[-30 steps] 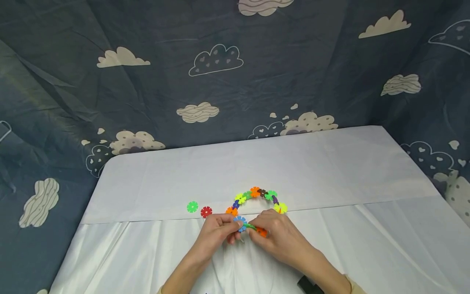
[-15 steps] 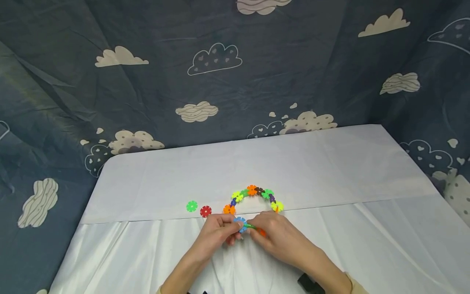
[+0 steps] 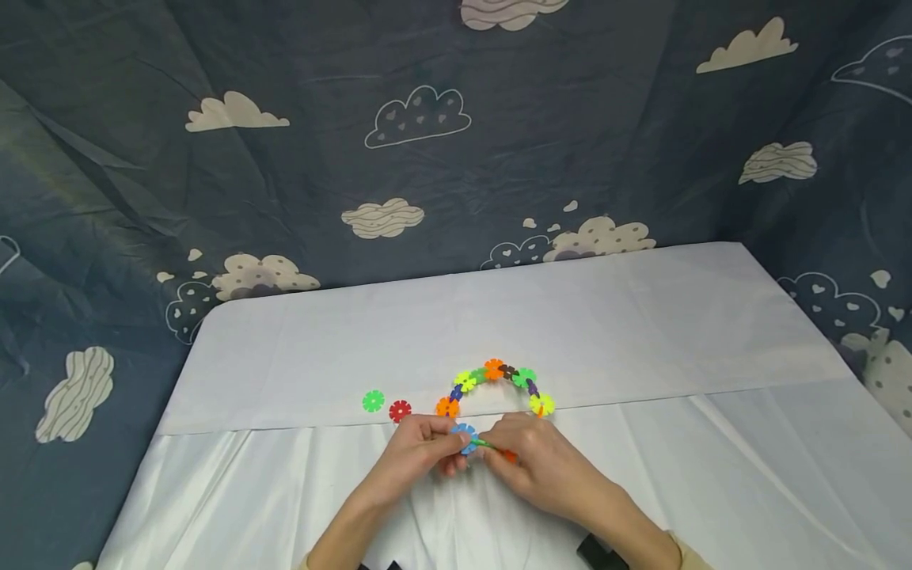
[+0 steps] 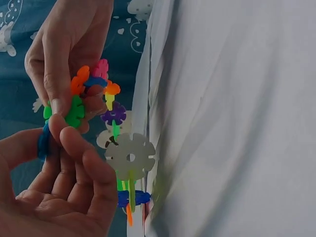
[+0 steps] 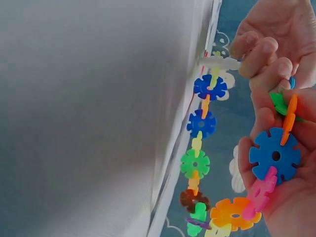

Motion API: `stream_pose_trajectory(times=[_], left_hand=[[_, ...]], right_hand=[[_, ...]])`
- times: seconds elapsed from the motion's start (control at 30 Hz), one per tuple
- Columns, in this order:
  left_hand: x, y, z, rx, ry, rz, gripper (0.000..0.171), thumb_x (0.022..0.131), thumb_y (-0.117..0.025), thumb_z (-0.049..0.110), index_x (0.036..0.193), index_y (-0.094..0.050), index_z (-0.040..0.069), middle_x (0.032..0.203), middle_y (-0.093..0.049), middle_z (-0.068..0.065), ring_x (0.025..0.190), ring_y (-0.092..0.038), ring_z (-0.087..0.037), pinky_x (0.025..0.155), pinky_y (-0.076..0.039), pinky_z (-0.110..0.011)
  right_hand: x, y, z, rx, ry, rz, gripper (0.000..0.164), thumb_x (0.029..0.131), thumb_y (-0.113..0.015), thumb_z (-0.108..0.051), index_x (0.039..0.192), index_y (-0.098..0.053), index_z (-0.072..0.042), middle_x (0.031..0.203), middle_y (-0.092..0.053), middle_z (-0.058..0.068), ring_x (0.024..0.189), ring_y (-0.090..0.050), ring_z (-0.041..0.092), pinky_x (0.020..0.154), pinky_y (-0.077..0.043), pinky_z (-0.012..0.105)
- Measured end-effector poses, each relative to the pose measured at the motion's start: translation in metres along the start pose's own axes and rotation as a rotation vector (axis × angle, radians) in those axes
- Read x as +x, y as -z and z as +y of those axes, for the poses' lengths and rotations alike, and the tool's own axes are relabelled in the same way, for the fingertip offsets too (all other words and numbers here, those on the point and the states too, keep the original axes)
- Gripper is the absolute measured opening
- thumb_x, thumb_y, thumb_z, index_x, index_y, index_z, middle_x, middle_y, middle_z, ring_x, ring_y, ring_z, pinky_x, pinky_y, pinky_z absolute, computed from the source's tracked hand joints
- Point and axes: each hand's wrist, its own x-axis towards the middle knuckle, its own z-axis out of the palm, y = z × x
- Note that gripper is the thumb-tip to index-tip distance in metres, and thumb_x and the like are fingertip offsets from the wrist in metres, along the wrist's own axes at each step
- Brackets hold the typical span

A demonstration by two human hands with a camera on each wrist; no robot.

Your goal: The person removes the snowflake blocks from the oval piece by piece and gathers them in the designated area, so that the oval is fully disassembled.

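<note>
Slotted plastic discs link into a chain, which arcs beyond both hands in the head view, with an orange disc (image 3: 494, 369) near its top. My left hand (image 3: 419, 453) pinches a blue disc (image 3: 464, 437) between thumb and fingers. My right hand (image 3: 537, 461) pinches a green disc (image 4: 75, 112), which meets the blue one at the fingertips. From the green disc the chain continues through an orange disc (image 5: 290, 118), a larger-looking blue disc and a pink disc (image 5: 261, 193) by the right palm. A whitish disc (image 4: 131, 157) shows near the chain's other end. Fingers partly cover the joint.
Left of the hands, a loose green disc (image 3: 374, 400) and a loose red disc (image 3: 400, 410) lie on the white-covered table (image 3: 641, 332). A black object (image 3: 601, 552) sits by the right forearm. Dark cloud-patterned cloth (image 3: 299, 182) hangs behind the table.
Both hands stay in nearly the same place, still pinching their discs. The arc of the chain swayed slightly left, then back right. The blue disc sits a touch lower and left.
</note>
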Motion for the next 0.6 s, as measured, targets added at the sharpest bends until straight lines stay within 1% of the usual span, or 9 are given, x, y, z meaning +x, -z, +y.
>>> stream_pose_trajectory(times=[0.1,0.2,0.3,0.37,0.5,0.6], left_hand=[[-0.0003,-0.0024,-0.001,-0.018,0.0,0.033,0.025,0.092,-0.067,0.011,0.089,-0.066,-0.014,0.065,-0.063,-0.003,0.056,-0.053,-0.01,0.058,-0.047,-0.021],[-0.0012,-0.0045,-0.0013,-0.019,-0.001,0.058,0.025,0.091,-0.067,0.012,0.087,-0.067,-0.012,0.064,-0.063,-0.003,0.055,-0.053,-0.011,0.057,-0.046,-0.021],[-0.0021,-0.0065,-0.0008,-0.016,-0.004,0.08,0.027,0.091,-0.068,0.013,0.085,-0.065,-0.013,0.064,-0.063,-0.004,0.055,-0.053,-0.012,0.056,-0.046,-0.021],[-0.0024,-0.0077,-0.0006,-0.014,-0.003,0.092,0.029,0.091,-0.068,0.014,0.085,-0.064,-0.015,0.064,-0.062,-0.005,0.055,-0.052,-0.013,0.056,-0.046,-0.021],[-0.0022,-0.0088,-0.0006,-0.01,-0.002,0.103,0.03,0.09,-0.068,0.013,0.085,-0.063,-0.016,0.064,-0.062,-0.005,0.055,-0.053,-0.013,0.056,-0.047,-0.022],[-0.0019,-0.0081,0.0,-0.014,-0.002,0.096,0.029,0.09,-0.068,0.013,0.085,-0.063,-0.016,0.064,-0.062,-0.005,0.055,-0.053,-0.013,0.057,-0.047,-0.022]], right_hand=[[-0.0004,-0.001,0.0005,0.011,0.006,0.018,0.012,0.088,-0.069,-0.004,0.092,-0.075,-0.013,0.074,-0.053,-0.018,0.067,-0.047,-0.001,0.062,-0.041,0.016],[-0.0006,-0.0021,0.0001,0.017,-0.002,0.029,0.013,0.088,-0.069,-0.004,0.092,-0.075,-0.014,0.071,-0.051,-0.019,0.067,-0.047,-0.002,0.062,-0.041,0.017],[-0.0012,-0.0035,-0.0002,0.021,-0.013,0.04,0.015,0.088,-0.069,-0.004,0.093,-0.076,-0.016,0.069,-0.048,-0.02,0.066,-0.046,-0.002,0.062,-0.041,0.018],[-0.0016,-0.0041,-0.0003,0.022,-0.011,0.048,0.015,0.088,-0.07,-0.005,0.094,-0.076,-0.017,0.069,-0.049,-0.021,0.066,-0.045,-0.002,0.063,-0.041,0.019],[-0.002,-0.004,-0.0002,0.027,0.0,0.052,0.016,0.088,-0.07,-0.004,0.097,-0.076,-0.017,0.072,-0.053,-0.02,0.066,-0.047,-0.002,0.064,-0.042,0.019],[-0.0011,-0.0022,-0.0002,0.034,-0.005,0.033,0.014,0.089,-0.069,-0.005,0.096,-0.076,-0.015,0.074,-0.055,-0.019,0.067,-0.048,-0.002,0.064,-0.043,0.018]])
